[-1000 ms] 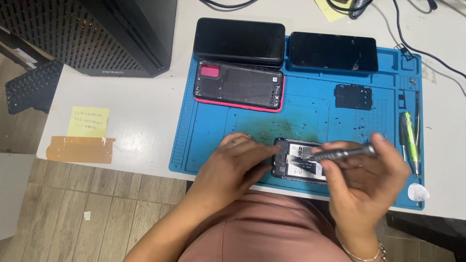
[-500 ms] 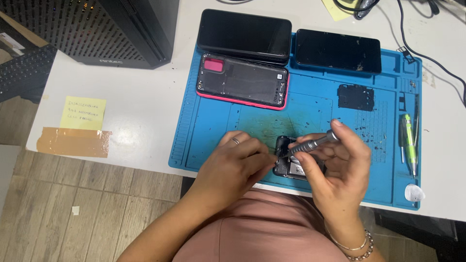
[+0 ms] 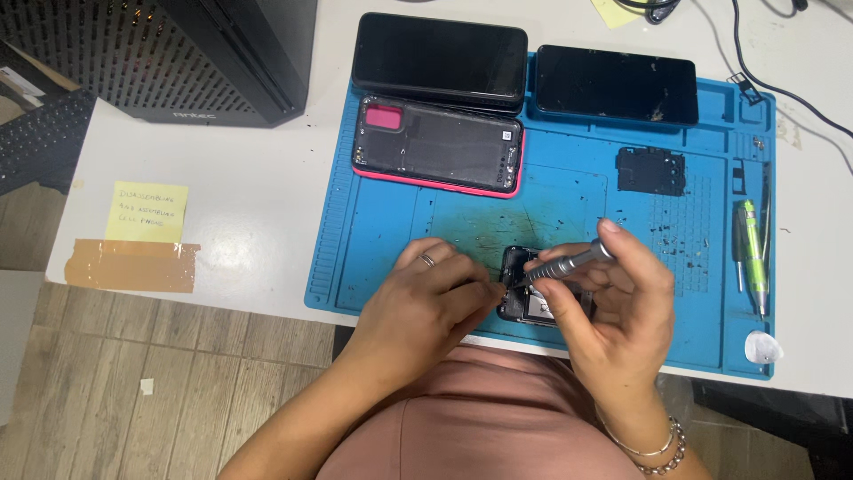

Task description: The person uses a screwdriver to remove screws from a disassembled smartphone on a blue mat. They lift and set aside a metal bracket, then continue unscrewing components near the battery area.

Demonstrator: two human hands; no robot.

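Head view showed the right hand (image 3: 613,307) gripping a silver screwdriver (image 3: 569,263), tip down on an opened phone (image 3: 533,298) the left hand (image 3: 426,302) pinched steady. Beyond lay the blue repair mat (image 3: 382,240), a detached pink-edged back cover (image 3: 435,147) and a removed black shield plate (image 3: 651,171), so disassembly looked partway done, with inner parts still in place.

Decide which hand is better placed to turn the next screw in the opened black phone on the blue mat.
Probably the right hand: it grips the slim silver metal screwdriver, tip down on the opened black phone. The left hand only steadies the phone's edge.
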